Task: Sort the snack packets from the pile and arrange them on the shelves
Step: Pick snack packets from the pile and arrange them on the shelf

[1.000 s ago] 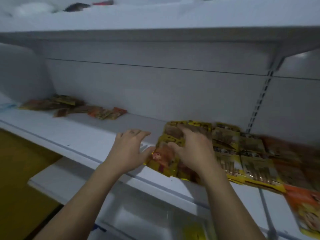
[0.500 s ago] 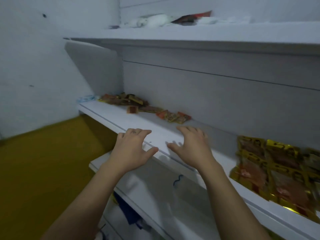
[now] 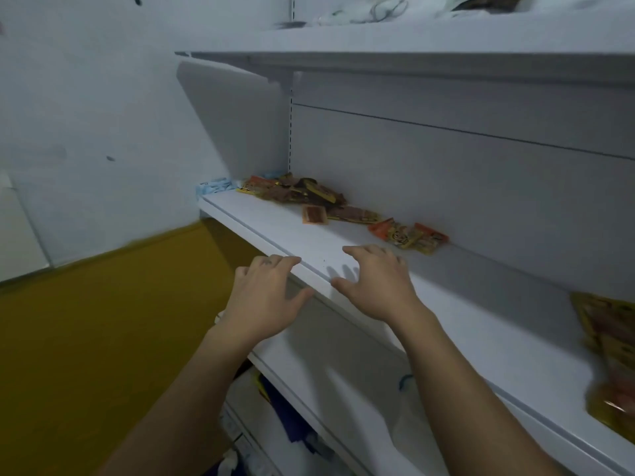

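Note:
A loose pile of brown, orange and yellow snack packets (image 3: 309, 197) lies at the back left of the white shelf (image 3: 275, 231). Two orange packets (image 3: 409, 235) lie apart from it, just beyond my right hand (image 3: 374, 283), which hovers over the shelf with spread fingers and holds nothing. My left hand (image 3: 264, 297) hangs at the shelf's front edge, fingers relaxed, also empty. Arranged yellow packets (image 3: 608, 352) lie on the same shelf at the far right, partly cut off by the frame.
A higher shelf (image 3: 412, 39) carries white bags and a packet. Lower shelves (image 3: 330, 389) run under my arms, with blue and yellow items below. A white wall stands left, above a yellow floor (image 3: 86, 338). Light blue packets (image 3: 214, 185) sit at the shelf's left end.
My view has swung left. Both hands left the yellow packets and travelled left along the shelf toward the loose pile; the arranged packets now sit at the right edge.

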Demonstrator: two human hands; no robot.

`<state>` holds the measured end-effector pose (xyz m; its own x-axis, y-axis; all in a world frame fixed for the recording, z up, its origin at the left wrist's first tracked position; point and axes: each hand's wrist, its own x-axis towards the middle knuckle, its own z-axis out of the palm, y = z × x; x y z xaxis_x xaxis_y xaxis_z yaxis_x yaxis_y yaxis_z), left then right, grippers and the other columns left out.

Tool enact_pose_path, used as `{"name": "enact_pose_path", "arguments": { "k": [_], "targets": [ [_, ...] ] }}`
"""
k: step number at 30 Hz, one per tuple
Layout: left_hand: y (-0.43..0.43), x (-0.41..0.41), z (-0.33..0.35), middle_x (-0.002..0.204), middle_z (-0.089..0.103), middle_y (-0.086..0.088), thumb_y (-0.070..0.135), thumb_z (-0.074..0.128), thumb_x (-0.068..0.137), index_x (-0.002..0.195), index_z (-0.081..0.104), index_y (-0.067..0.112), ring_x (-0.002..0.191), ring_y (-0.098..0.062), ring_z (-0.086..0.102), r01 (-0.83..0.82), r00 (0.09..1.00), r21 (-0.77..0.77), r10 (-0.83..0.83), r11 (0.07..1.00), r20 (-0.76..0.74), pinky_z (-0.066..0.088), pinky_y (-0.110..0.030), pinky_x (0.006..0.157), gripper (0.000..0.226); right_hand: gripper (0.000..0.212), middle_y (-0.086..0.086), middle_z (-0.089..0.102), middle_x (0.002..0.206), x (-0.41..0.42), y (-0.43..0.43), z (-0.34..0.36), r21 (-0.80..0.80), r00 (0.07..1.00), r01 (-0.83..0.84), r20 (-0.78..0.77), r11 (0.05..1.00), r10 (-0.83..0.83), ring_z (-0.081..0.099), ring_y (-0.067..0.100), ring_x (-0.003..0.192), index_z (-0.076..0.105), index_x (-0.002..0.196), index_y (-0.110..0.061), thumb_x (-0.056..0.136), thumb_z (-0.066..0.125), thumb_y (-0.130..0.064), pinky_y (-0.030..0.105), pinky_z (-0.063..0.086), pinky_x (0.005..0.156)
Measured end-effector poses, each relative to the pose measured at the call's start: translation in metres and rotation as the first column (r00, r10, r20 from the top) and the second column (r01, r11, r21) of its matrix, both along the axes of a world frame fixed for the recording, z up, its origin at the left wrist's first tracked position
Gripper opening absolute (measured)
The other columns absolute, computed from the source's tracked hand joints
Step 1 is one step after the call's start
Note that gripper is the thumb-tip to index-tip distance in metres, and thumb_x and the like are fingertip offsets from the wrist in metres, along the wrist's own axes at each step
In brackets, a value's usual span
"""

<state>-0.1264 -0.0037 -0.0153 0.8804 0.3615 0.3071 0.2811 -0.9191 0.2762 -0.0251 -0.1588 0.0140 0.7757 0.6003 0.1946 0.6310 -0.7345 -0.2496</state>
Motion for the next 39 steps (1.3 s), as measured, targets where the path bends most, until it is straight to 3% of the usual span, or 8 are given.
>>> {"name": "enact_pose_path", "arguments": {
  "k": [10,13,17,22,27,33,35,39],
  "targets": [
    [0.087,0.100,-0.006,0.146,0.046,0.003,0.054,0.047,0.096,0.146,0.038,0.029,0.136,-0.021,0.035,-0.001,0.998,0.009,0.001,1.000,-0.056,0.028,-0.042,0.107,0.057,0.064,0.007,0.042,0.148,0.113,0.109,0.004,-0.079,0.999,-0.015,-0.042,0.997,0.012,0.037,0.031,0.134,0.040,0.146,-0.025,0.091,0.058,-0.051,0.042,0.033,0.106],
    [0.114,0.135,-0.004,0.147,0.046,0.003,0.054,0.047,0.096,0.146,0.039,0.029,0.136,-0.021,0.036,0.008,0.995,0.028,-0.005,1.000,-0.096,0.028,-0.042,0.108,0.057,0.051,0.006,0.057,0.131,0.153,0.139,0.002,-0.075,0.996,-0.024,-0.092,0.997,0.017,0.053,0.028,0.116,0.054,0.131,-0.024,0.087,0.063,-0.048,0.038,0.047,0.093],
    [0.144,0.176,-0.008,0.147,0.047,0.003,0.053,0.048,0.096,0.145,0.041,0.027,0.135,-0.022,0.037,0.021,0.995,0.035,-0.017,0.999,-0.102,0.030,-0.041,0.107,0.056,0.042,0.004,0.062,0.120,0.200,0.164,-0.003,-0.150,0.999,0.032,-0.038,0.988,-0.038,0.058,0.027,0.106,0.058,0.122,-0.023,0.089,0.062,-0.047,0.033,0.045,0.081],
    [0.162,0.215,-0.022,0.146,0.048,0.001,0.051,0.050,0.096,0.144,0.043,0.027,0.134,-0.024,0.039,0.055,0.990,0.043,-0.049,0.998,-0.129,0.031,-0.040,0.105,0.054,0.040,0.006,0.059,0.127,0.234,0.183,-0.017,-0.150,0.989,0.125,-0.061,0.981,-0.135,0.053,0.029,0.118,0.058,0.127,-0.024,0.091,0.060,-0.041,0.033,0.039,0.087],
    [0.168,0.251,-0.027,0.134,0.055,-0.003,0.051,0.050,0.095,0.139,0.049,0.026,0.123,-0.026,0.047,0.112,0.989,0.090,-0.102,0.990,-0.107,0.037,-0.041,0.098,0.051,0.028,0.008,0.061,0.119,0.245,0.194,-0.036,-0.046,0.975,0.221,0.014,0.974,-0.221,0.051,0.032,0.117,0.063,0.114,-0.022,0.092,0.055,-0.037,0.040,0.035,0.102],
    [0.174,0.285,-0.035,0.123,0.062,-0.004,0.053,0.039,0.090,0.129,0.059,0.023,0.113,-0.028,0.054,0.175,0.982,0.080,-0.168,0.981,-0.091,0.042,-0.038,0.088,0.053,0.051,0.010,0.063,0.115,0.240,0.194,-0.052,0.052,0.971,0.223,0.076,0.973,-0.227,0.052,0.034,0.114,0.067,0.105,-0.017,0.083,0.029,-0.043,0.047,0.033,0.106],
    [0.180,0.294,-0.034,0.122,0.063,-0.001,0.052,0.035,0.086,0.130,0.059,0.028,0.112,-0.028,0.056,0.186,0.981,0.074,-0.181,0.980,-0.076,0.042,-0.035,0.086,0.056,0.042,0.011,0.065,0.107,0.246,0.195,-0.053,0.131,0.953,0.234,0.167,0.963,-0.254,0.056,0.036,0.105,0.069,0.101,-0.015,0.087,0.035,-0.037,0.048,0.039,0.099],
    [0.200,0.310,-0.030,0.126,0.061,-0.002,0.050,0.022,0.078,0.126,0.062,0.026,0.117,-0.030,0.054,0.207,0.976,0.129,-0.196,0.970,-0.090,0.041,-0.037,0.089,0.067,0.032,0.006,0.058,0.124,0.254,0.204,-0.049,0.050,0.945,0.269,0.178,0.962,-0.274,0.048,0.030,0.118,0.061,0.120,-0.018,0.097,0.048,-0.036,0.044,0.035,0.099]
  ]
}}
